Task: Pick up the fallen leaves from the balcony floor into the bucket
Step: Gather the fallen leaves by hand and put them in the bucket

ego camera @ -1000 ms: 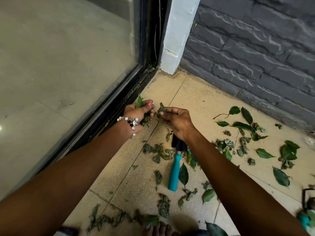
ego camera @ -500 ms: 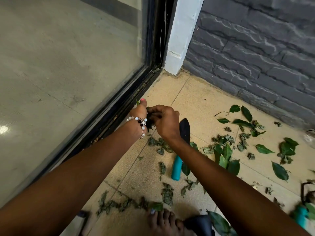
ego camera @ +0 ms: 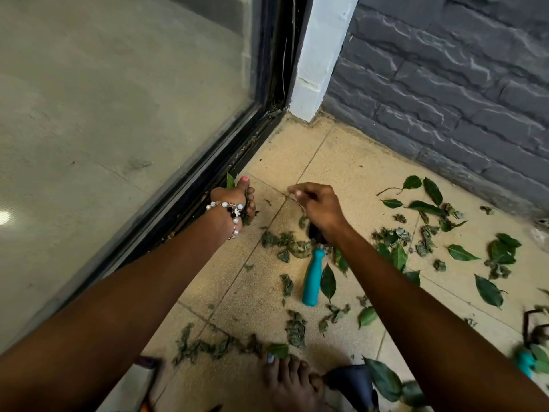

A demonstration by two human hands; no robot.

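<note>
Filling the left of the view, a glass door [ego camera: 118, 114] in a black frame meets the tan balcony floor [ego camera: 350, 162], with a grey brick wall [ego camera: 445, 84] behind. Scattered leaves [ego camera: 398, 257], fresh and withered, lie across the tiles, mostly to the right and near the bare foot [ego camera: 291, 382]. No bucket is in view. A trowel [ego camera: 312, 278] with a teal handle lies between the arms, its blade under the right wrist. The left hand [ego camera: 237, 203], wearing a bead bracelet [ego camera: 231, 212], grips a bunch of picked leaves [ego camera: 231, 181] in curled fingers. The right hand [ego camera: 318, 206] hovers with blurred fingertips drawn together; whether they pinch anything cannot be told.
</note>
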